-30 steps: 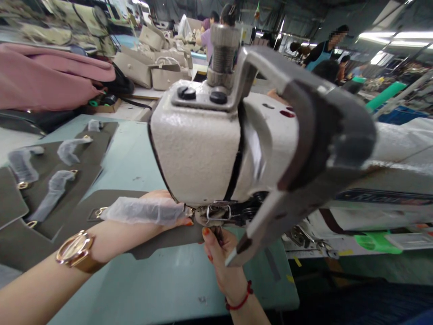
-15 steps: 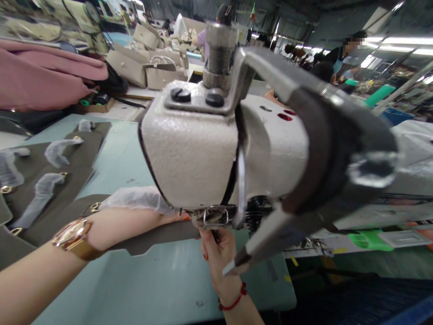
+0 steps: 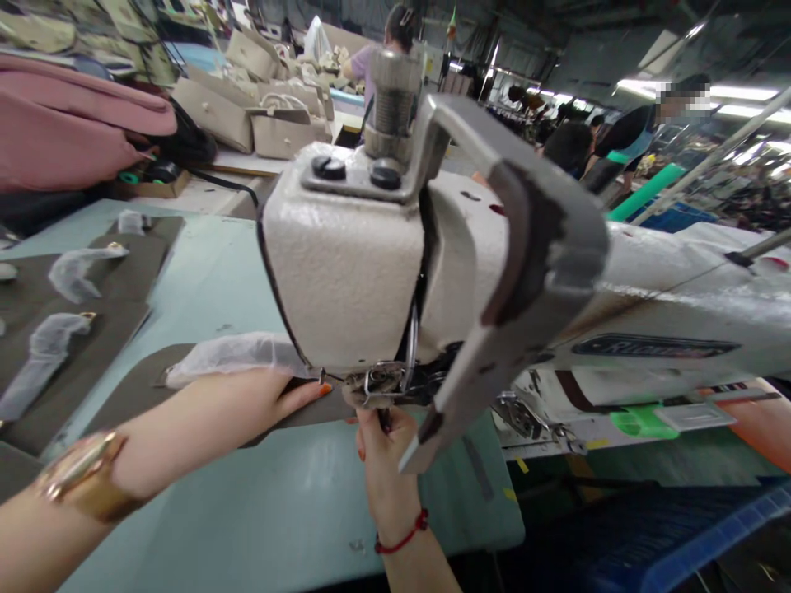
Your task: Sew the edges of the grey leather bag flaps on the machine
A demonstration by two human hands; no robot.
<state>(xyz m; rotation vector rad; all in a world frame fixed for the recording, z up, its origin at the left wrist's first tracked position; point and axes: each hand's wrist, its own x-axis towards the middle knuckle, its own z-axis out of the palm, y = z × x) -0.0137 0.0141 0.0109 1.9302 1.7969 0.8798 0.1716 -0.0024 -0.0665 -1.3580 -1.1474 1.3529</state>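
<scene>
My left hand (image 3: 265, 395) lies flat on a dark grey-brown panel (image 3: 133, 395) left of the sewing machine's needle area. One orange-nailed digit is stretched out; the other fingers are hidden by the arm and machine head. A strap in translucent white wrap (image 3: 231, 358) lies on this panel, behind the hand. Under the white sewing machine head (image 3: 343, 272), my right hand (image 3: 389, 445) is closed, thumb up, fingers curled below the presser foot area (image 3: 376, 383). What it pinches is hidden. The needle itself cannot be made out.
More grey panels (image 3: 37, 284) with wrapped straps lie left on the pale green table (image 3: 247, 511). A metal bracket (image 3: 544, 231) juts toward me. Beige bags (image 3: 290, 132) and a pink bag (image 3: 67, 123) stand behind. A blue crate (image 3: 710, 552) is low right. People work farther back.
The view has shifted, so the machine's bracket and right body show differently. My left forearm now covers the panel's front corner. My right hand keeps its closed pose under the machine head.
</scene>
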